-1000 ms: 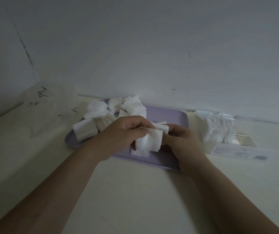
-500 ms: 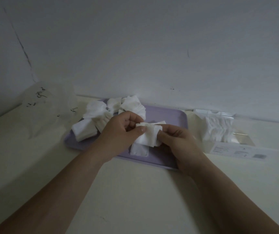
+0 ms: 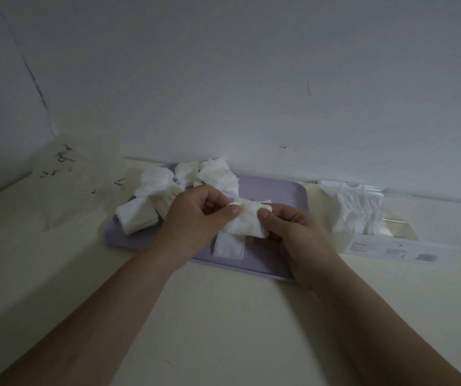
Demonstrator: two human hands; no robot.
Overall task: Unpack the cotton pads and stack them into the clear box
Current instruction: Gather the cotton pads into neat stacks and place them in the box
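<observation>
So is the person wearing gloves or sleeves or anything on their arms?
No. The left arm and right arm are bare as far as the picture shows, no sleeves. The left hand and right hand have no gloves, rings or watch that I can see.

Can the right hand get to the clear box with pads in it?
Probably yes. The clear box sits just beside the right hand with nothing between them, though that hand is busy holding pads.

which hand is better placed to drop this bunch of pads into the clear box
Right, probably. The clear box sits right of the purple tray, nearest the right hand, which pinches the pads too; the left hand would have to reach across.
</observation>
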